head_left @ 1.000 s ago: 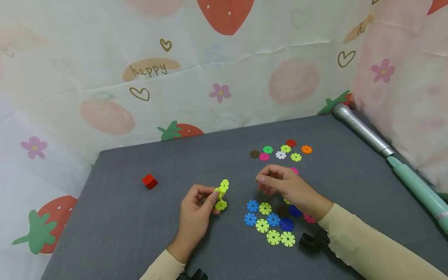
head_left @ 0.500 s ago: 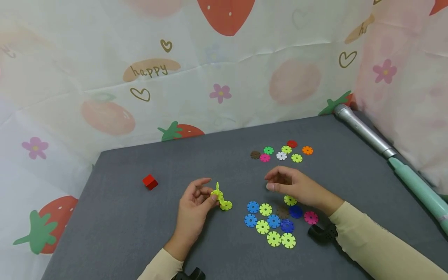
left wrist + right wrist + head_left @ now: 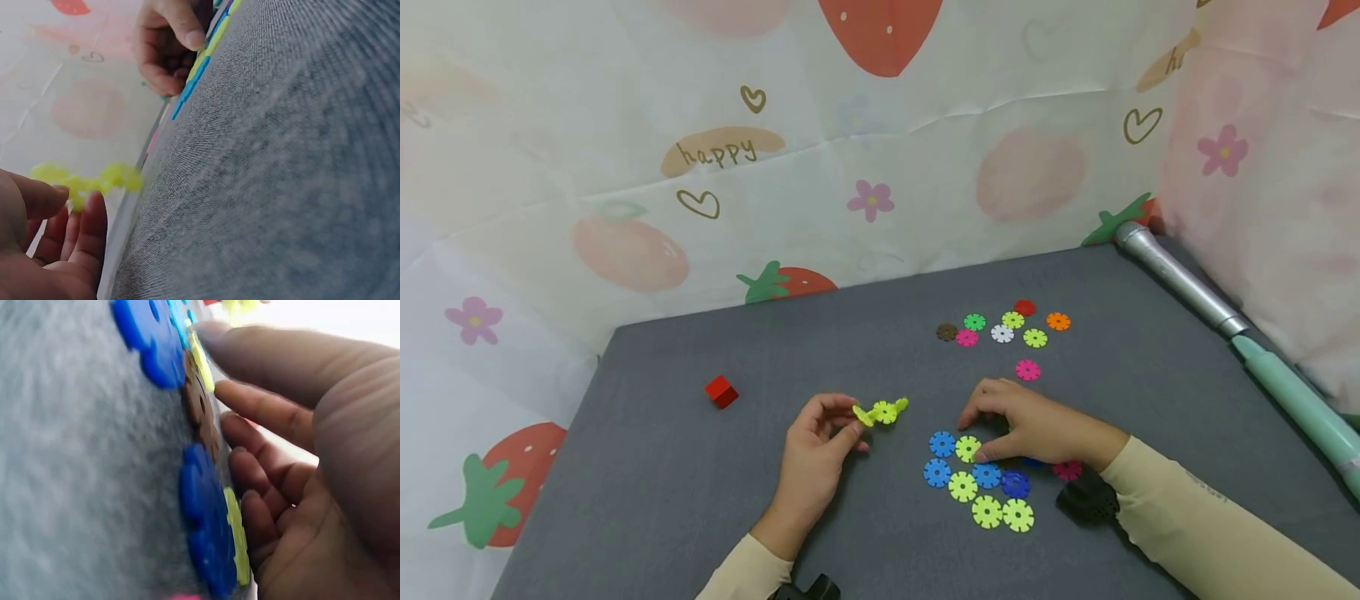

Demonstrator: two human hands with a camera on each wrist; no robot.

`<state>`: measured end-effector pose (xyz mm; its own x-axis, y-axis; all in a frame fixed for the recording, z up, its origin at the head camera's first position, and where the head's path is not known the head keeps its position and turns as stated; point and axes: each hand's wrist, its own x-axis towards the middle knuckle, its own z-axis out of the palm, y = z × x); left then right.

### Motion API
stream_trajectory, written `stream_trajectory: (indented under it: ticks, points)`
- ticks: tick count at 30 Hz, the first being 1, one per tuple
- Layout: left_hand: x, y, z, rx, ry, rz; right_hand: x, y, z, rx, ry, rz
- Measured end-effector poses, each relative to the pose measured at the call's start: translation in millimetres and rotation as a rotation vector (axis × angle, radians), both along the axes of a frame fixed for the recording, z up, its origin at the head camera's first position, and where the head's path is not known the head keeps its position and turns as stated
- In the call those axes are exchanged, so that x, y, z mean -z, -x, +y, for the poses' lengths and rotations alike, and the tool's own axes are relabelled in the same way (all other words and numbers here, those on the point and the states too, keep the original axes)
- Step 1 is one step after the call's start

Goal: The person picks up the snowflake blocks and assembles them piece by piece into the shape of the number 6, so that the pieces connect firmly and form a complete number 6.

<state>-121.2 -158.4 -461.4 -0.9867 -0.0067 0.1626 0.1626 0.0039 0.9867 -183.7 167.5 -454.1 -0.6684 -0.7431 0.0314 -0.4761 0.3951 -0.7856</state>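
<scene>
My left hand (image 3: 817,467) pinches a small chain of joined yellow-green notched discs (image 3: 885,412) between thumb and fingers, held up over the table; the left wrist view shows the same yellow chain (image 3: 81,185) blurred. My right hand (image 3: 1037,421) is low over the group of loose notched discs, thumb at the edge of a yellow-green disc (image 3: 967,448) and index finger reaching past it. Seen from the right wrist, the thumb and fingers (image 3: 269,419) are spread apart beside blue, brown (image 3: 200,406) and yellow discs. Light blue discs (image 3: 937,472) lie just left of this hand.
Farther back lie several loose discs, among them a white one (image 3: 1002,333) and an orange one (image 3: 1058,322). A pink disc (image 3: 1027,370) sits behind the right hand. A red cube (image 3: 722,391) is at left. A silver and mint microphone-shaped object (image 3: 1187,283) runs along the right edge.
My right hand has come down and forward from above the table to the near discs, its fingers parting. The left hand has turned the yellow chain so it now points right.
</scene>
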Motion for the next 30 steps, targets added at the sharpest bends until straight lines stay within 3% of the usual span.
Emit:
stream_trajectory:
  ticks: [4, 7, 10, 16, 21, 25, 27, 30]
  points:
    - [1.6, -0.2, 0.2, -0.001, 0.019, 0.007, -2.8, -3.5, -2.4, 0.003, 0.0, 0.021]
    - [3.4, 0.0, -0.3, 0.006, 0.087, 0.008, -2.7, -3.9, -2.4, 0.01, 0.006, 0.024]
    - [4.2, 0.1, -1.2, 0.042, 0.195, 0.019, -1.9, -3.8, -2.5, 0.017, 0.009, 0.034]
    - [3.7, 0.8, 0.3, 0.136, 0.473, 0.109, -1.5, -2.5, -3.9, 0.028, 0.021, 0.021]
    - [4.2, 1.1, 4.4, 0.119, 0.644, 0.17, -0.1, -1.1, -3.7, 0.052, 0.038, -0.021]
    - [4.7, 1.3, 4.1, 0.076, 0.554, 0.183, 0.3, -1.8, -3.2, 0.074, 0.054, -0.056]
    - [3.5, 1.0, 3.2, 0.08, 0.449, 0.181, -0.7, -3.0, -3.2, 0.081, 0.069, -0.069]
    - [0.5, -0.5, 1.8, 0.136, 0.25, 0.118, -2.8, -4.8, -3.4, 0.093, 0.09, -0.102]
